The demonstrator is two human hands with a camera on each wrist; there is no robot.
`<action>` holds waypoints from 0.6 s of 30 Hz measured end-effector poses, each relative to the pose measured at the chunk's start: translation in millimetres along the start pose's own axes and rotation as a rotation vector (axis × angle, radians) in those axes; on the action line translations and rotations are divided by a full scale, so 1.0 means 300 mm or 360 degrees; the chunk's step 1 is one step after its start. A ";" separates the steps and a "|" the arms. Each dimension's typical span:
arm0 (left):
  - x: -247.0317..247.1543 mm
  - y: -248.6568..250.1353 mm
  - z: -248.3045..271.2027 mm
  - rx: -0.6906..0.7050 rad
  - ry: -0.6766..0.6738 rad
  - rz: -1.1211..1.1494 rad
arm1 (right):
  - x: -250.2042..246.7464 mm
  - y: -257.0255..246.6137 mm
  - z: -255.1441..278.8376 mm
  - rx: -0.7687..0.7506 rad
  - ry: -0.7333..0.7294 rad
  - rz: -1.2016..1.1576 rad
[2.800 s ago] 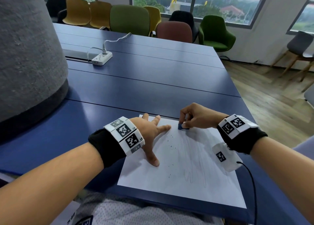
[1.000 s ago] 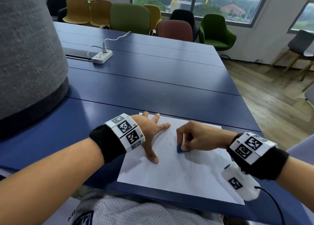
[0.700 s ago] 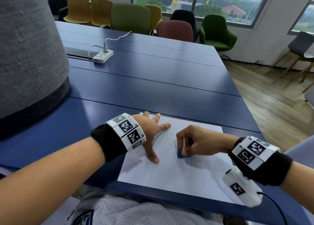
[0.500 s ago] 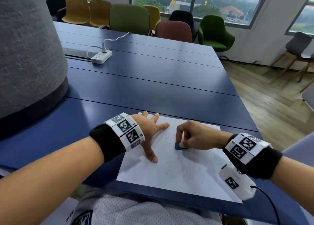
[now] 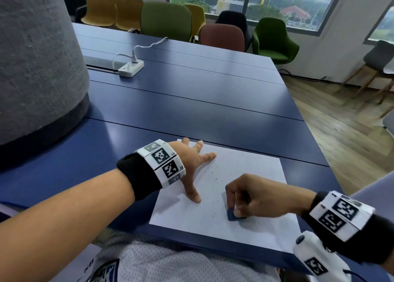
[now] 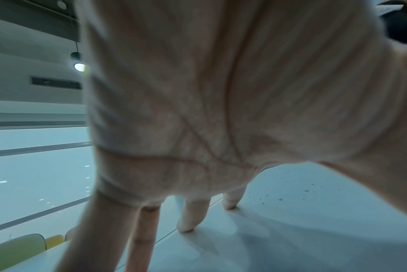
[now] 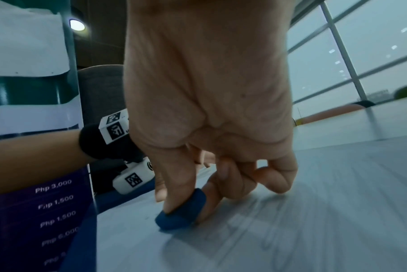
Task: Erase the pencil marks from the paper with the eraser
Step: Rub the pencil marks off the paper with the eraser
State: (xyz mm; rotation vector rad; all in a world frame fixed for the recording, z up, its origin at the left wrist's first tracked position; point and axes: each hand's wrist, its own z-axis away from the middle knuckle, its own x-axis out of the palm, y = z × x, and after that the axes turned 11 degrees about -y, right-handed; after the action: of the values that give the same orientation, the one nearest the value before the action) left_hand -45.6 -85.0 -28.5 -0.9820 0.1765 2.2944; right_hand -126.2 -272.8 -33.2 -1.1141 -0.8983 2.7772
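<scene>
1. Paper: one white sheet lies flat on the blue table, near the table's front edge.
2. One dark blue eraser is in view; it sits on the near-right part of the sheet, touching the paper.
3. Two hands are in view. The right hand pinches the eraser between thumb and forefinger; the other fingers are curled under the palm.
4. The left hand lies on the sheet's left side with fingers straight and spread wide, fingertips and thumb pressing the paper down, holding nothing.
5. Small dark crumbs are scattered on the sheet between the two hands; they are too many and too small to count.
6. Faint pencil marks show as grey strokes near the eraser in the right wrist view, which is smeared by blur; in the head view they are barely visible.
7. One white power strip with a cord plugged in lies well back on the table.
8. Chairs line the far edge of the table, overlapping so that an exact count is uncertain.
9. The left wrist view is mostly filled by a blurred palm; only some of the fingers' tips show.
10. A large grey shape is cut off at the left edge of the head view.
</scene>
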 end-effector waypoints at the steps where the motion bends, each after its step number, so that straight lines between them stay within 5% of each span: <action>1: 0.000 -0.001 -0.001 0.0001 0.0000 0.0004 | -0.008 0.003 -0.004 0.0016 0.0033 0.0028; 4: 0.002 -0.004 -0.008 0.0005 -0.0007 0.0024 | -0.031 0.020 -0.014 0.0101 0.0299 0.0042; 8: -0.001 -0.003 -0.004 0.0003 -0.0012 0.0020 | 0.000 0.008 0.019 0.0005 -0.0042 -0.0008; 13: 0.001 -0.005 -0.007 0.0015 -0.0015 0.0031 | -0.013 0.024 0.007 0.0051 0.0215 -0.0059; 18: 0.003 -0.008 -0.008 0.0016 -0.0017 0.0033 | -0.009 0.013 0.018 0.0097 -0.0049 -0.0073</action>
State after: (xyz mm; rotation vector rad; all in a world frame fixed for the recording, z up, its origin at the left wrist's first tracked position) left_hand -43.3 -83.5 -30.4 -0.9672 0.1946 2.3151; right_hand -126.9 -279.4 -30.3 -1.0319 -0.8254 2.7721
